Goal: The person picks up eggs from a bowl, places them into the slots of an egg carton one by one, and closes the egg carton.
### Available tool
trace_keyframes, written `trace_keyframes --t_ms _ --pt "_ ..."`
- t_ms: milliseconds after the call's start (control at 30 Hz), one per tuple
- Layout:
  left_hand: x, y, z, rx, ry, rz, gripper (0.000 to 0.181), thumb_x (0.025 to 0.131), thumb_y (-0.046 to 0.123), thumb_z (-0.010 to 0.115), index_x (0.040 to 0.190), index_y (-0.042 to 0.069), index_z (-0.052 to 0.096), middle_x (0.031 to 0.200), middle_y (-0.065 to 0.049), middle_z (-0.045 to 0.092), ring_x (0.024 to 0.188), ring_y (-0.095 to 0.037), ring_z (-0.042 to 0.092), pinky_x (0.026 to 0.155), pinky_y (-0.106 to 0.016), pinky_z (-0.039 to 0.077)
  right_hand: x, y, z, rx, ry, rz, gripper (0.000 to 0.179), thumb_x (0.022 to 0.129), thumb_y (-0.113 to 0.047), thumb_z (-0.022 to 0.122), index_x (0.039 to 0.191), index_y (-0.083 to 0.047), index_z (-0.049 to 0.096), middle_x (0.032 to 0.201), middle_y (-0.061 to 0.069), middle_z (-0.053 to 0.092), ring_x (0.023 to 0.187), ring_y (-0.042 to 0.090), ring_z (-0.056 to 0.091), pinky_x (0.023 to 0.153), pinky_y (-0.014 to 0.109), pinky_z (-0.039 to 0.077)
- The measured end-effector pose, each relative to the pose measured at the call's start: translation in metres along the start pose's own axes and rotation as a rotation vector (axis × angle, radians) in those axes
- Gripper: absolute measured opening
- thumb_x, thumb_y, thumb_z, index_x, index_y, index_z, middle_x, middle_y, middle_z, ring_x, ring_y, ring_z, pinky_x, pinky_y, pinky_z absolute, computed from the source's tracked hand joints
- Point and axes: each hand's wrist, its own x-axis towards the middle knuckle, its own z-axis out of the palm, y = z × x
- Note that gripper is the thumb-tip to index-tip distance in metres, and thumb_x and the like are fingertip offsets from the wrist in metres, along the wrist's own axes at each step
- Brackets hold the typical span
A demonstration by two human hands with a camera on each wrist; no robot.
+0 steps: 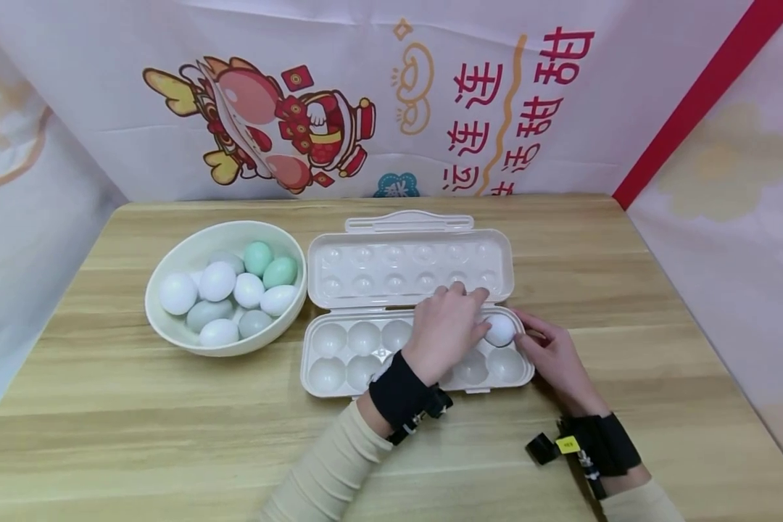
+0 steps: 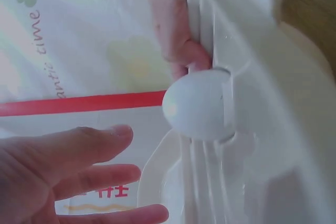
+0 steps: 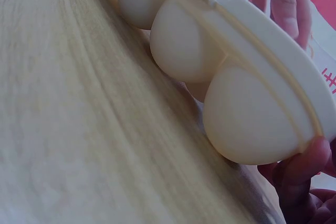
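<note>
A white egg carton (image 1: 315, 349) lies opened out on the table, its dimpled lid (image 1: 407, 264) folded back behind the cups. One white egg (image 1: 499, 330) sits in the cup at the far right corner. My left hand (image 1: 445, 326) is just left of that egg. In the left wrist view its fingers are spread and relaxed, apart from the egg (image 2: 194, 107). My right hand (image 1: 557, 357) grips the carton's right end, with a fingertip on the rim in the right wrist view. My left hand and forearm hide several middle cups.
A cream bowl (image 1: 158, 325) with several white, greyish and green eggs stands left of the carton. The wooden table (image 1: 170, 435) reaches back to a printed cloth (image 1: 339, 29). More cloth borders the left and right sides.
</note>
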Motion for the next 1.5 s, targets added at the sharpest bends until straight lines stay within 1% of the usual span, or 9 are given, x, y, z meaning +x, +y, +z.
trace_keyframes --t_ms 167,267,433,600,733,933,1167,1333,1500 --pt "-0.003 -0.004 -0.008 0.002 0.020 0.003 0.039 0.080 0.041 0.066 0.112 0.020 0.062 0.087 -0.004 0.064 0.064 -0.020 0.056 0.042 -0.030 0.045 -0.002 0.000 -0.001 -0.011 -0.008 0.005 0.041 0.092 -0.012 0.052 0.132 -0.005 0.047 0.129 0.022 0.051 0.089 0.004 0.058 0.069 0.017 0.051" --pt "-0.004 -0.007 -0.015 -0.006 0.027 -0.006 0.042 0.081 0.042 0.066 0.116 0.020 0.060 0.091 -0.005 0.065 0.068 -0.021 0.058 0.046 -0.032 0.048 -0.002 0.001 -0.001 -0.015 -0.013 -0.004 0.041 0.092 -0.013 0.052 0.132 -0.004 0.047 0.130 0.023 0.051 0.091 0.003 0.058 0.070 0.017 0.051" --pt "-0.007 -0.015 -0.029 -0.024 0.061 -0.028 0.042 0.081 0.041 0.065 0.117 0.019 0.061 0.095 -0.006 0.066 0.074 -0.022 0.060 0.051 -0.034 0.052 0.000 0.001 0.001 -0.010 -0.008 0.001 0.042 0.092 -0.012 0.052 0.132 -0.002 0.046 0.130 0.024 0.050 0.090 0.002 0.058 0.069 0.017 0.051" --pt "-0.008 -0.025 -0.042 -0.063 0.072 -0.072 0.042 0.082 0.039 0.065 0.118 0.017 0.060 0.098 -0.008 0.067 0.077 -0.025 0.062 0.053 -0.038 0.053 0.000 0.001 0.001 0.000 -0.006 0.012 0.043 0.092 -0.011 0.052 0.133 -0.002 0.045 0.129 0.026 0.049 0.088 0.002 0.058 0.068 0.017 0.051" --pt "-0.009 -0.035 -0.049 -0.109 0.081 -0.108 0.042 0.083 0.037 0.065 0.119 0.016 0.060 0.099 -0.010 0.067 0.079 -0.025 0.062 0.054 -0.038 0.053 -0.001 0.001 0.001 -0.010 -0.006 0.000 0.043 0.092 -0.011 0.052 0.133 -0.001 0.045 0.131 0.025 0.049 0.091 0.000 0.057 0.070 0.015 0.050" --pt "-0.012 -0.049 -0.058 -0.148 0.112 -0.162 0.043 0.082 0.036 0.066 0.119 0.015 0.060 0.100 -0.011 0.067 0.083 -0.026 0.062 0.056 -0.038 0.052 0.000 0.001 0.001 0.002 -0.013 -0.024 0.042 0.092 -0.010 0.051 0.132 0.000 0.045 0.133 0.026 0.047 0.096 -0.001 0.056 0.074 0.013 0.049" --pt "-0.016 -0.063 -0.065 -0.186 0.145 -0.220 0.042 0.082 0.035 0.066 0.119 0.015 0.060 0.104 -0.012 0.067 0.086 -0.028 0.062 0.058 -0.040 0.053 0.000 0.002 0.002 0.009 -0.008 -0.029 0.041 0.092 -0.009 0.052 0.131 0.000 0.046 0.132 0.026 0.047 0.094 -0.001 0.056 0.072 0.015 0.050" --pt "-0.019 -0.074 -0.072 -0.207 0.144 -0.259 0.042 0.083 0.034 0.065 0.120 0.015 0.059 0.115 -0.012 0.065 0.096 -0.029 0.061 0.067 -0.044 0.054 -0.001 0.001 0.002 0.007 -0.008 -0.013 0.042 0.092 -0.010 0.052 0.132 0.000 0.045 0.131 0.027 0.048 0.091 -0.001 0.057 0.069 0.016 0.051" --pt "-0.021 -0.087 -0.077 -0.224 0.154 -0.284 0.042 0.084 0.033 0.065 0.120 0.011 0.059 0.115 -0.014 0.065 0.099 -0.030 0.060 0.075 -0.045 0.052 -0.001 0.000 0.001 0.001 -0.014 -0.002 0.043 0.092 -0.012 0.051 0.133 -0.001 0.044 0.132 0.026 0.048 0.094 -0.001 0.056 0.070 0.015 0.050"
